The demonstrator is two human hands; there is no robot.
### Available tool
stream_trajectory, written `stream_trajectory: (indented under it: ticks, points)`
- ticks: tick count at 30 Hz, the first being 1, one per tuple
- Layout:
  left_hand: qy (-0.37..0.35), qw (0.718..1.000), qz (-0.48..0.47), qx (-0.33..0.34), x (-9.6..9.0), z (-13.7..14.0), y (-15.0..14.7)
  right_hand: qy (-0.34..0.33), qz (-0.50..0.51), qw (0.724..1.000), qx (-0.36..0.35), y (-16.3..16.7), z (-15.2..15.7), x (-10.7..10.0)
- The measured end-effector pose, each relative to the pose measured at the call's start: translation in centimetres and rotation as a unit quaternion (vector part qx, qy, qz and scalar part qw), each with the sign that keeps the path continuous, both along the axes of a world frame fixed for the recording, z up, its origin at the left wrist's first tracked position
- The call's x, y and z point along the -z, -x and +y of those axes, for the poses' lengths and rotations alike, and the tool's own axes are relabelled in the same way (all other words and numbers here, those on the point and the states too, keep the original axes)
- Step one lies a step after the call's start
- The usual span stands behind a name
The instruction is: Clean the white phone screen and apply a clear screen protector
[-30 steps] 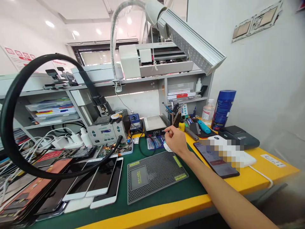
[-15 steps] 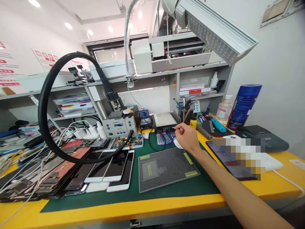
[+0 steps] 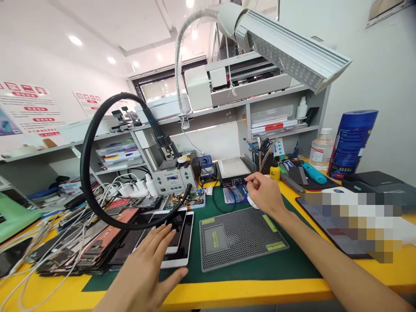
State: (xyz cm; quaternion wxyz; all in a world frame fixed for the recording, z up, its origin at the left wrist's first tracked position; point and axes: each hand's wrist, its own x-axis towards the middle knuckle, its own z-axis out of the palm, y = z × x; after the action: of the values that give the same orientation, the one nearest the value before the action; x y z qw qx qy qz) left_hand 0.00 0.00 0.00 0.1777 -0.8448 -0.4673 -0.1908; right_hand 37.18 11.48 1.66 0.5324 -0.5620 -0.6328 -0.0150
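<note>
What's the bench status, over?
Left hand spread near overlapping white-framed, black-screened phones. Right hand curled at silver-topped black box, contact unclear. Thick black hose looping above phones.

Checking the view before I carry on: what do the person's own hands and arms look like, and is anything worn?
The left hand and right hand are bare, with slender fingers and no gloves or rings visible. The right forearm is slim, with no sleeve, watch or bracelet showing.
</note>
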Motion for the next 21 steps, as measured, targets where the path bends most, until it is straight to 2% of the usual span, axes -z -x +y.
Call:
stream_trajectory:
  ticks: [3,8,13,17,21]
  points:
    - [0.031,0.997,0.070,-0.005,0.1,1.8,-0.4,-0.001,-0.007,1.000,0.001,0.1,0.0,0.1]
    - [0.040,0.993,0.105,-0.021,0.4,1.8,-0.6,0.005,-0.010,1.000,-0.009,0.1,0.1,0.3]
    - [-0.035,0.990,0.134,0.004,0.7,1.7,-1.0,0.011,-0.019,1.000,-0.017,0.1,0.0,0.3]
    - [-0.131,0.977,0.155,0.060,1.0,1.6,-1.5,0.027,-0.018,0.999,-0.030,0.2,-0.2,0.2]
    - [-0.171,0.967,0.147,0.115,0.7,1.4,-2.0,0.033,-0.017,0.999,-0.033,0.3,-0.4,0.1]
